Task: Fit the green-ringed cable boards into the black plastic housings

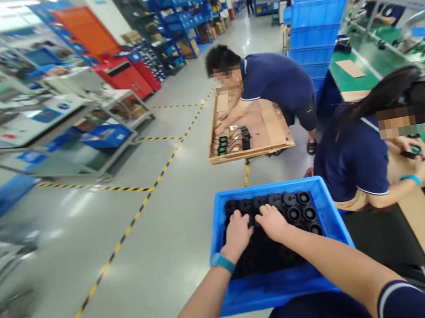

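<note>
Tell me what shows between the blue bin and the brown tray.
In the head view, bare floor and a strip of yellow tape show between the bin and tray.

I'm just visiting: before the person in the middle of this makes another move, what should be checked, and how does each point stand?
1. Left hand inside the blue bin: ok.
2. Right hand inside it too: ok.
3. Black round parts within the bin's walls: ok.
4. Firm grip on a part: cannot tell; the fingertips' undersides are hidden.
5. Bin well supported: cannot tell; its underside is out of sight.
6. Way straight ahead free: not ok; a co-worker bends over a shallow tray there.
</note>
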The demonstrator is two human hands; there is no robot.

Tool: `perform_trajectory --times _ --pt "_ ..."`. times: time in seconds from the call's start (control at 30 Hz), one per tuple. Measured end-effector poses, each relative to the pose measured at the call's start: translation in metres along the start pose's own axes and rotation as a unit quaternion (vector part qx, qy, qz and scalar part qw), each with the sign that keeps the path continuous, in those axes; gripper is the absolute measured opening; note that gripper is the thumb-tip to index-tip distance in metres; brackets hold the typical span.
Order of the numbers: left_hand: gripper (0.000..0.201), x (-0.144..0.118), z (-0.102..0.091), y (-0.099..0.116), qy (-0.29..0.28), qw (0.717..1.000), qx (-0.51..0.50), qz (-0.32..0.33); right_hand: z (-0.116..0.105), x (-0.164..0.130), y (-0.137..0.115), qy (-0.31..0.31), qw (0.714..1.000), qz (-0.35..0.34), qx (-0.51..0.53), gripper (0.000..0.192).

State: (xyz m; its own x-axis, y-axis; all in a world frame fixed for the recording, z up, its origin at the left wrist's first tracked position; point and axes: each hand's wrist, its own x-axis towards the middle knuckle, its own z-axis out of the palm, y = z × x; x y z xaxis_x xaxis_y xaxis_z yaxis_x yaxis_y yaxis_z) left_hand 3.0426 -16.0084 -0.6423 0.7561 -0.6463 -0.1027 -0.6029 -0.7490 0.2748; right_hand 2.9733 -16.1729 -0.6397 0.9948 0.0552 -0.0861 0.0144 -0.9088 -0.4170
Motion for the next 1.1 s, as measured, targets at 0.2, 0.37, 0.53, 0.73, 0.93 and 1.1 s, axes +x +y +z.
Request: perform_trajectory --times 0.2,0.37,0.53,0.73,0.93,1.1 --pt "0.019 -0.001 0.016 -0.006 0.040 0.999 -0.007 -0.001 0.005 -0.017 0.021 0.097 0.981 0.071 0.156 0.024" --pt "0.022 -0.004 0.020 -0.009 0.060 0.997 -0.039 0.008 -0.008 -0.028 0.045 0.120 0.944 0.150 0.268 0.039" --pt "0.023 -0.006 0.021 -0.012 0.093 0.992 -0.087 0.022 -0.023 -0.012 0.065 0.088 0.949 0.191 0.236 0.020" --pt "0.023 -0.005 0.021 -0.015 0.087 0.994 -0.054 0.034 -0.023 0.015 0.051 0.036 0.970 0.226 0.076 0.026" --pt "0.010 -0.008 0.028 -0.012 0.085 0.996 -0.014 0.038 -0.017 0.026 0.039 -0.001 0.974 0.225 -0.023 0.023" --pt "0.012 -0.009 0.029 -0.013 0.095 0.995 -0.017 0.031 -0.014 0.028 0.047 -0.008 0.978 0.205 -0.041 0.023"
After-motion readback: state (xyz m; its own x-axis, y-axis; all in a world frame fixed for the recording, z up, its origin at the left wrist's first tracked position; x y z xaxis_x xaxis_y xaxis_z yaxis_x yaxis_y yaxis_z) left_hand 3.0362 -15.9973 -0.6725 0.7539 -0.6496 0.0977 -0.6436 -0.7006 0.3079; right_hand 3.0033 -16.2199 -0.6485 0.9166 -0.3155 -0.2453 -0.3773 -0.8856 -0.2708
